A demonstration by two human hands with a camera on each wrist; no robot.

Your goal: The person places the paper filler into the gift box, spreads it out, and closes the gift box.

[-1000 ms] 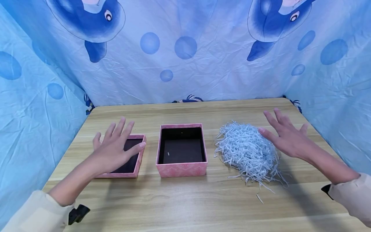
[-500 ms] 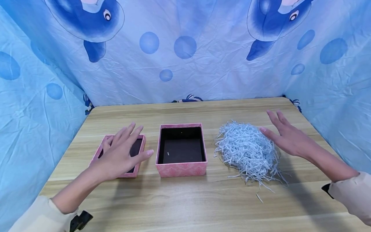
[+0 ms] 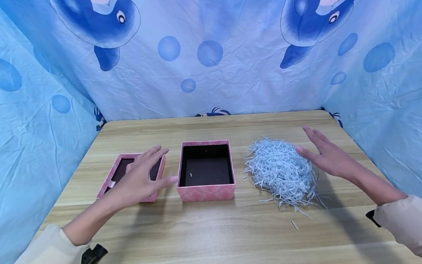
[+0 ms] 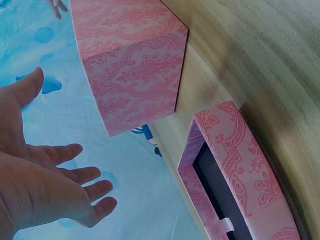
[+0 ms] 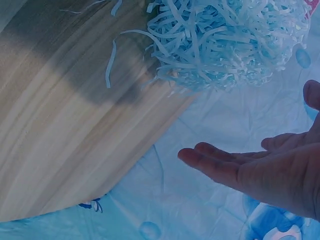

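A pink patterned box (image 3: 206,193) with a dark inside stands uncovered mid-table, a tiny pale scrap on its floor. Left of it lies its shallow pink lid (image 3: 159,176), hollow side up, with a small white tab on its rim. My left hand (image 3: 140,181) hovers over the lid, fingers spread and empty, thumb tip close to the box's left edge in the head view. To the right sits a loose heap of pale blue shredded paper (image 3: 281,172). My right hand (image 3: 333,157) is held in the air beside that heap, fingers extended, holding nothing.
The wooden table (image 3: 211,234) has a few stray paper strips (image 3: 295,225) in front of the heap. A blue curtain (image 3: 257,88) with dolphins and bubbles encloses the back and both sides.
My left hand has moved right and slightly toward me, from over the lid's left part toward the box. My right hand has barely shifted. Box, lid and paper stay put.
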